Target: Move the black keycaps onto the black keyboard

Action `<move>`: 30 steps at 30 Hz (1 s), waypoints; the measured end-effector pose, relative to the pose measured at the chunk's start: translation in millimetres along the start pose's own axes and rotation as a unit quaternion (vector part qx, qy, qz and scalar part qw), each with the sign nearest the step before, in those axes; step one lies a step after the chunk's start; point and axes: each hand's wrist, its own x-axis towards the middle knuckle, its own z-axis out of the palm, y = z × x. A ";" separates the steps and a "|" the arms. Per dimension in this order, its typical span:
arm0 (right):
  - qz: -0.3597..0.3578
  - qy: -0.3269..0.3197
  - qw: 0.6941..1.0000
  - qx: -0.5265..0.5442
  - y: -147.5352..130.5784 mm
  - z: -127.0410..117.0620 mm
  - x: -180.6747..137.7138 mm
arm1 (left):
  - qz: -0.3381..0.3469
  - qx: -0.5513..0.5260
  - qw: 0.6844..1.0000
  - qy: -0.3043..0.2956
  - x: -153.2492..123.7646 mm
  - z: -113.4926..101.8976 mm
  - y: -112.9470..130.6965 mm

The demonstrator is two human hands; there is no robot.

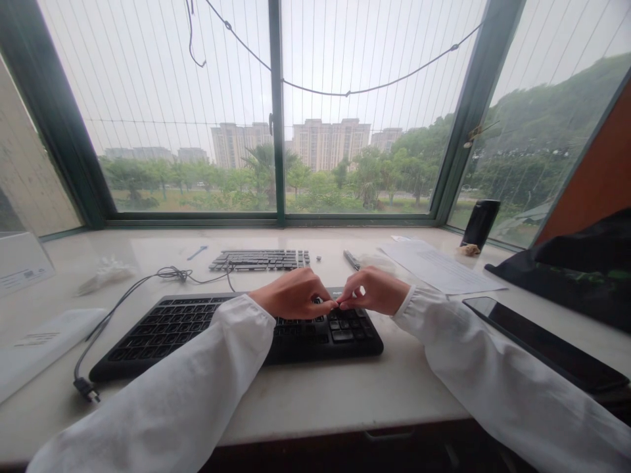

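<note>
A black keyboard (305, 351) lies on the pale sill in front of me. Its left and middle part shows bare key sockets, while keycaps (348, 335) sit on the number pad at the right end. My left hand (290, 293) and my right hand (374, 290) meet above the top of the number pad. Both are closed in a pinch, fingertips touching or nearly so. Whatever lies between the fingertips is too small to make out. Behind the keyboard, loose keycaps (261, 259) are laid out in rows, with a single keycap (319, 258) apart to their right.
A cable (133, 289) with a USB plug (87, 390) curls around the keyboard's left side. A phone (542, 341), paper sheets (438, 266), a dark cylinder (480, 223) and a black cloth-like item (582, 269) are at right. A white box (22, 263) and clear plastic bag (106, 274) lie left.
</note>
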 end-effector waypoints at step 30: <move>0.013 0.017 0.999 -0.036 -2.1 -0.6 0.2 | 0.020 0.015 1.000 0.009 -0.5 6.2 -5.8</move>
